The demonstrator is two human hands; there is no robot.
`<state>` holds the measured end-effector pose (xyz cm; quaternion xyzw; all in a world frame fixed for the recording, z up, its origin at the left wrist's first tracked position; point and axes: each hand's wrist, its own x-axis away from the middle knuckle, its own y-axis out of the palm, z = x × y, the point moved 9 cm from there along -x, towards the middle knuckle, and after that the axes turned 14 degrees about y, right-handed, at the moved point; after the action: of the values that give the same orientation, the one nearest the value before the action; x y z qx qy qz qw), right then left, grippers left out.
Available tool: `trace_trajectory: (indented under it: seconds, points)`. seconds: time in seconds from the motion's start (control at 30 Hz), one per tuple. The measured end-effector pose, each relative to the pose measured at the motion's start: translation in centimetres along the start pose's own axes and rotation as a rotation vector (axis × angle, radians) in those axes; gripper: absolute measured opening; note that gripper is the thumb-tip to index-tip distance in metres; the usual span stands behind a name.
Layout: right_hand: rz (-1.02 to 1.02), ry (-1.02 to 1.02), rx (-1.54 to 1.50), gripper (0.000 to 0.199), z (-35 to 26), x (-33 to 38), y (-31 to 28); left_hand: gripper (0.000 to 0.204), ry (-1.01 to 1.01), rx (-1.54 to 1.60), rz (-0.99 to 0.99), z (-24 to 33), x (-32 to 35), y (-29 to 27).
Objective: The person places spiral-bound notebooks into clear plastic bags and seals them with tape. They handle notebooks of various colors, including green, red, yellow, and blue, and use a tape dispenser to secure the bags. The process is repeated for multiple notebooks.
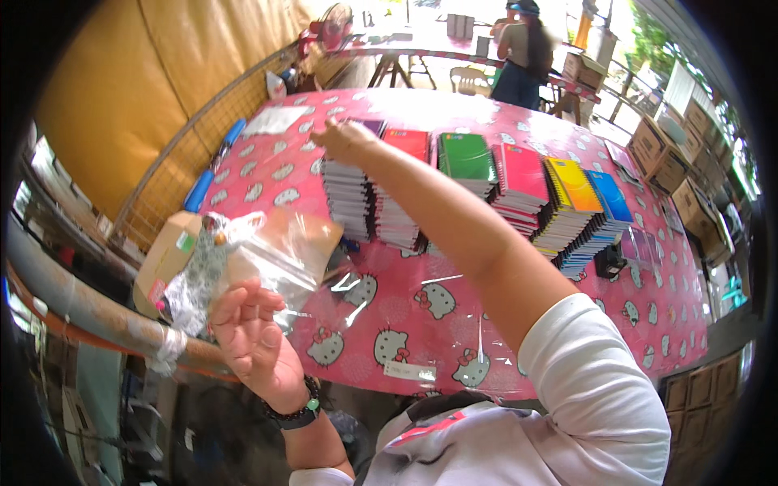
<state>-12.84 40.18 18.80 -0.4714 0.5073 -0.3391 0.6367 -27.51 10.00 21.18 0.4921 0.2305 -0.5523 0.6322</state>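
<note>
My right arm stretches across the table, and my right hand [348, 144] is over the top left corner of the leftmost stack of notebooks [348, 198]. Its fingers point left and look apart; the wrist hides part of the purple top cover [373, 127]. My left hand [258, 344] is raised palm up at the near left edge, fingers loosely bent and nothing in them. Just beyond it lie clear plastic bags [279, 271]. More spiral notebook stacks run to the right: red [405, 144], green [466, 156], pink-red [521, 172], yellow [574, 184] and blue [609, 197].
A pink patterned cover [438, 304] lies on the table. A rusty pipe [105, 324] and wire mesh [182, 154] border its left side. A small black box [609, 261] sits near the blue stack. Cardboard boxes [660, 154] stand at right; a person [523, 57] is at the back.
</note>
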Motion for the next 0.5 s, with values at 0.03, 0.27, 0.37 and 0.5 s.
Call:
trace_trajectory:
  seconds: [0.03, 0.27, 0.37, 0.5]
  points:
    - [0.048, -0.017, 0.082, 0.049, 0.1, -0.4, 0.5, 0.051, -0.005, 0.031, -0.027, -0.5, -0.3, 1.0]
    - [0.375, -0.015, -0.074, 0.021, 1.7, 0.7, -4.4, 0.053, 0.087, -0.304, -0.162, -1.0, -1.2, 2.1]
    - [0.302, -0.19, -0.42, 0.019, -1.1, 5.8, -12.9, 0.058, 0.272, -0.758, -0.236, 0.8, -3.1, 2.0]
    - [-0.322, -0.492, -0.723, 0.024, -4.0, 15.3, -13.6, 0.062, -0.477, -0.872, -0.635, -9.1, -0.1, 1.5]
